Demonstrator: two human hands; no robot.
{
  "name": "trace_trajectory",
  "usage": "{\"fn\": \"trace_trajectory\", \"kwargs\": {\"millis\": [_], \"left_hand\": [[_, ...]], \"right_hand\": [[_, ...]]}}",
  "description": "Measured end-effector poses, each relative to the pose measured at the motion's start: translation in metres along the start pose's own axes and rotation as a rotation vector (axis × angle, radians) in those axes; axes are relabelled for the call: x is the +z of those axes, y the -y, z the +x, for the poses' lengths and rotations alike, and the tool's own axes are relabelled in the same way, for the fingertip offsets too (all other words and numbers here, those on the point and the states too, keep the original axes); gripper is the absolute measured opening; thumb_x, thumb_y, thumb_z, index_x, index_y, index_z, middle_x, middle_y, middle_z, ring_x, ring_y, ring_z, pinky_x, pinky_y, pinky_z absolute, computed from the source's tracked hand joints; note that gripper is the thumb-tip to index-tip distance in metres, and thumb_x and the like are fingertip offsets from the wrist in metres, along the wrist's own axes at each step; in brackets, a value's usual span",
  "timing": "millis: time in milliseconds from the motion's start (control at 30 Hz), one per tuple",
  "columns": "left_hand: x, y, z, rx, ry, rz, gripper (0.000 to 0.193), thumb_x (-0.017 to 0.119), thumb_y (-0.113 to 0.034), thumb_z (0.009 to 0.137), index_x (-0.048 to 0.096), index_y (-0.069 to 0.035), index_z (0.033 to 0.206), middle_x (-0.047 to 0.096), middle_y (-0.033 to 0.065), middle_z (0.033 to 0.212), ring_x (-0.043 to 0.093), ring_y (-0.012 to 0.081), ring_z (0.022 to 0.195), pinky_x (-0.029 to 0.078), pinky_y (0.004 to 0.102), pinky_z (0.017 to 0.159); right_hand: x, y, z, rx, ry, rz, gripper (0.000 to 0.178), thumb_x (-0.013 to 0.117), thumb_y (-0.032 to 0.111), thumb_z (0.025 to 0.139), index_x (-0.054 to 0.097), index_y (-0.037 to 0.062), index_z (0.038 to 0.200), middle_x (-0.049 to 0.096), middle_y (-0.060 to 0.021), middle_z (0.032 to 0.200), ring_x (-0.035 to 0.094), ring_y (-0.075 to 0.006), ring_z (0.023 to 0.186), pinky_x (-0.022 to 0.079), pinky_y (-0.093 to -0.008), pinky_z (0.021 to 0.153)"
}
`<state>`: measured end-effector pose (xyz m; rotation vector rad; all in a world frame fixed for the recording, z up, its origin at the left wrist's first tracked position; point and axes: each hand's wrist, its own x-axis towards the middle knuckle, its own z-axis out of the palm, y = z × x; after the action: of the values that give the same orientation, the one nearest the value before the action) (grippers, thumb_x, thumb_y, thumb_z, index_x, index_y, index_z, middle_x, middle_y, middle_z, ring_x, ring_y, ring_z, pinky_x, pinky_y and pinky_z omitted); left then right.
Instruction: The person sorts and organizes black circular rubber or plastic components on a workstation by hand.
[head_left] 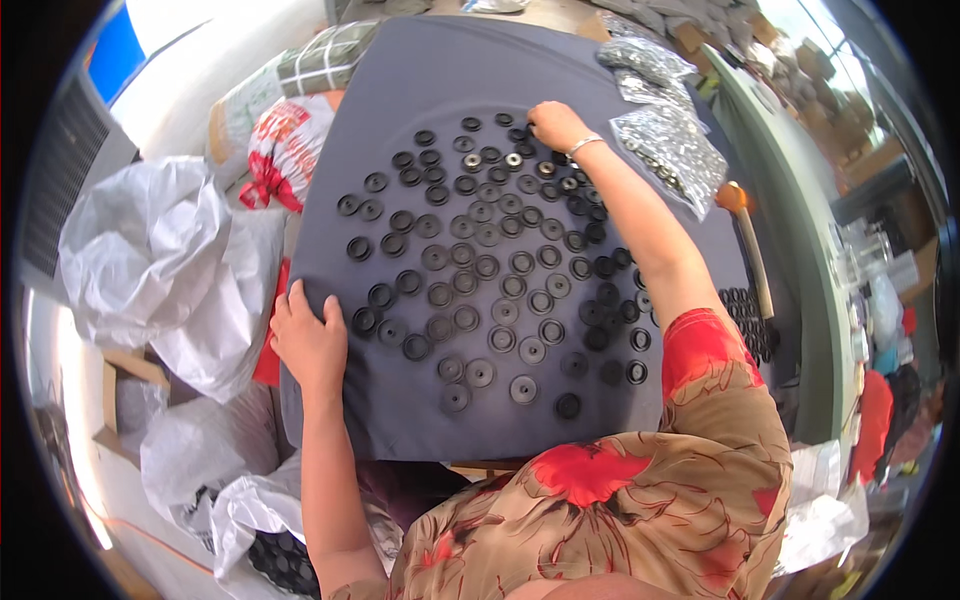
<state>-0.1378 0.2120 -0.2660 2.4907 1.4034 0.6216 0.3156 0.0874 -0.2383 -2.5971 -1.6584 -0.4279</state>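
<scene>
Many round black discs [480,372], some ring-like with a hole in the middle, lie flat and spread over a table [430,80] covered in dark grey cloth. A few, such as a disc with a bright metal centre [513,160], sit near the far side. My right hand [557,128] reaches to the far edge of the spread, its fingers curled down together; whatever they hold is hidden. A bracelet circles that wrist. At the table's left edge my left hand [308,335] rests on the cloth, fingers apart and holding nothing, beside the nearest discs.
Clear plastic bags of small shiny metal parts [672,150] lie at the far right. A mallet [742,235] with a pale handle and stacked black discs [745,320] are along the right edge. White plastic sacks [165,270] crowd the floor at left.
</scene>
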Motion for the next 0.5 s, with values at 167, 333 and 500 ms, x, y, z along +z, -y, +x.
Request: {"fn": "trace_trajectory", "kwargs": {"millis": [167,333,500], "left_hand": [[0.002,0.003,-0.002,-0.032,0.002,0.043,0.050,0.058,-0.029,0.085,0.050,-0.006,0.128,0.052,0.0153,0.127,0.049,0.0337,0.116,0.038,0.0457,0.096],[0.000,-0.003,0.000,-0.024,0.009,0.041,0.050,0.058,-0.029,0.085,0.050,-0.006,0.128,0.052,0.0151,0.126,0.049,0.0335,0.116,0.039,0.0453,0.096],[-0.001,-0.001,-0.001,-0.028,-0.002,0.043,0.049,0.059,-0.029,0.085,0.050,-0.005,0.127,0.053,0.0150,0.125,0.049,0.0335,0.115,0.039,0.0451,0.096]], "right_hand": [[-0.020,-0.026,-0.054,0.251,-0.250,0.046,0.015,0.053,0.009,0.076,0.065,0.0020,0.081,0.064,-0.0224,0.083,0.063,-0.0384,0.085,0.050,-0.0464,0.077],[-0.033,-0.094,-0.132,0.619,0.028,-0.077,0.019,0.053,0.007,0.077,0.069,0.0019,0.086,0.065,-0.0247,0.097,0.063,-0.0388,0.093,0.050,-0.0447,0.081],[-0.026,-0.102,-0.162,0.570,-0.030,-0.097,0.022,0.048,0.014,0.084,0.067,0.0055,0.090,0.060,-0.0206,0.107,0.061,-0.0358,0.097,0.049,-0.0430,0.082]]}}
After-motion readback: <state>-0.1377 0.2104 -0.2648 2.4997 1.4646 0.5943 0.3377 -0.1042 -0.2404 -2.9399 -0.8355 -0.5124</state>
